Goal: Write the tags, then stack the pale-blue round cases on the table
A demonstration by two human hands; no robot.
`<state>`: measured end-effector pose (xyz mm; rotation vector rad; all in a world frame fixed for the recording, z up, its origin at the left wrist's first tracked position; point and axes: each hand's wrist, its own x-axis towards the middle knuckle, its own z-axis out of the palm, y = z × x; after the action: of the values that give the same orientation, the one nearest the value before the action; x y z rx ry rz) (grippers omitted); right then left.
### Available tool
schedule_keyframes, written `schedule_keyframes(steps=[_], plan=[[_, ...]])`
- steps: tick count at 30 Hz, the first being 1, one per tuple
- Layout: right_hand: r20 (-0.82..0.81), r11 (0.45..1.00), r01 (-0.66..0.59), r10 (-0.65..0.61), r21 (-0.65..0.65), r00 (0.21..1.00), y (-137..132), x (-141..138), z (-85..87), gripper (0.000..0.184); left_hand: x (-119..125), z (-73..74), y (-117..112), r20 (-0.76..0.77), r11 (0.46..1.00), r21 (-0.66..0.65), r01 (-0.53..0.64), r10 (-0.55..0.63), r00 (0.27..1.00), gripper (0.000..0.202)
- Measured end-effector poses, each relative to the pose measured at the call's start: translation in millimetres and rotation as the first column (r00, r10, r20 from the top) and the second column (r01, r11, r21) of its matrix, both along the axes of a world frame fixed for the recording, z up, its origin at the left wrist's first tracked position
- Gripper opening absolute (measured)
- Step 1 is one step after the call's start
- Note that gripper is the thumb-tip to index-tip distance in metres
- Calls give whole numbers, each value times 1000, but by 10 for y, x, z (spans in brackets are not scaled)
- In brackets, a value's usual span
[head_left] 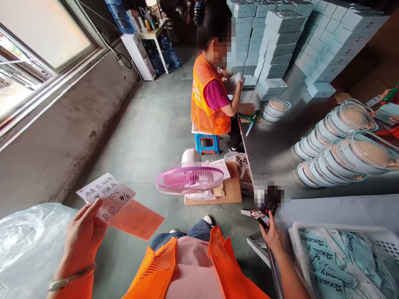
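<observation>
My left hand (85, 232) is raised on the left, its thumb and fingers closed on a handwritten white paper slip (109, 189). An orange-red sheet (137, 218) sticks out below the slip, on the same side. At the table's near corner, my right hand (274, 238) is closed around a dark phone (270, 204), part of which is blurred out. Small keys with a red spot show on the phone, and a beaded string (255, 214) hangs beside it. A short black stick-like piece (262, 224) shows by the fingers.
Ahead, a person in an orange vest (207, 97) sits on a blue stool (207, 143). A purple fan (190, 178) stands before me. On the right are a basket (299, 245) of sachets, stacked round containers (339, 155) and many boxes (276, 37). Clear plastic (31, 245) lies left.
</observation>
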<state>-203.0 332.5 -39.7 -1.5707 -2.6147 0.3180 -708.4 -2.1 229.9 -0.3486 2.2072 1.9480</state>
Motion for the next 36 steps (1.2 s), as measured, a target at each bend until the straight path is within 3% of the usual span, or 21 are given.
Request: schedule_keyframes(steps=[4, 13, 23, 31, 34, 36], plan=[[-11, 1000, -16, 16, 19, 1000, 1, 27, -72, 73, 33, 94, 77, 126, 979, 157, -133, 114, 985, 40], [-39, 1000, -14, 14, 20, 999, -10, 32, -55, 73, -34, -50, -16, 102, 989, 142, -45, 31, 994, 45], [-13, 1000, -17, 17, 1, 1000, 24, 21, -39, 74, 13, 16, 31, 85, 986, 137, -95, 83, 993, 39], [-30, 1000, -12, 12, -17, 999, -20, -65, 129, 72, 58, 94, 105, 63, 993, 90, -80, 74, 995, 36], [-38, 1000, -17, 17, 1, 999, -57, -93, 201, 71, 104, 145, 92, 57, 996, -41, -83, 85, 995, 34], [-49, 1000, -16, 17, 6, 999, -70, -96, 224, 70, 122, 141, 41, -1, 990, -139, -19, 19, 1000, 38]])
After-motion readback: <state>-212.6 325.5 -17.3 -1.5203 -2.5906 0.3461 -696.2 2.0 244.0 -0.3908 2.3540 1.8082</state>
